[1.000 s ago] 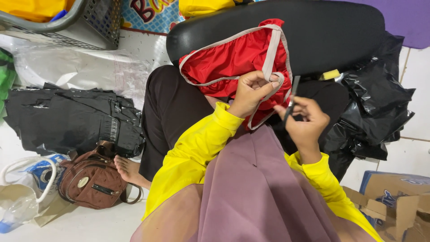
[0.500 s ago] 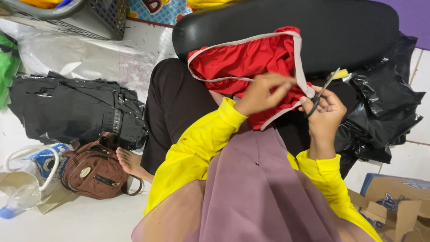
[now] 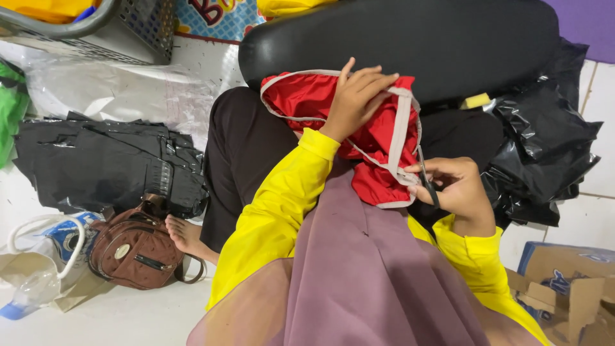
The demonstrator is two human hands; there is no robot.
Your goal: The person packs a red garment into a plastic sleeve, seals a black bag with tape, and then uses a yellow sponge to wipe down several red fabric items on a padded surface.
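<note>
Head view: nearest, the right hand (image 3: 451,189) is closed around small scissors (image 3: 428,182), touching the grey trim of the red cloth (image 3: 359,122) on the lap. Farther, the left hand (image 3: 359,96) lies flat on the cloth, fingers spread, below the black cushion (image 3: 410,38)

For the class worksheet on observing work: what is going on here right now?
A person in yellow sleeves sits on the floor with a red garment with pale trim across their lap. The left hand lies flat on the cloth, pressing it down. The right hand holds small dark scissors at the trimmed edge. A brown bag and folded black cloth lie to the left.
</note>
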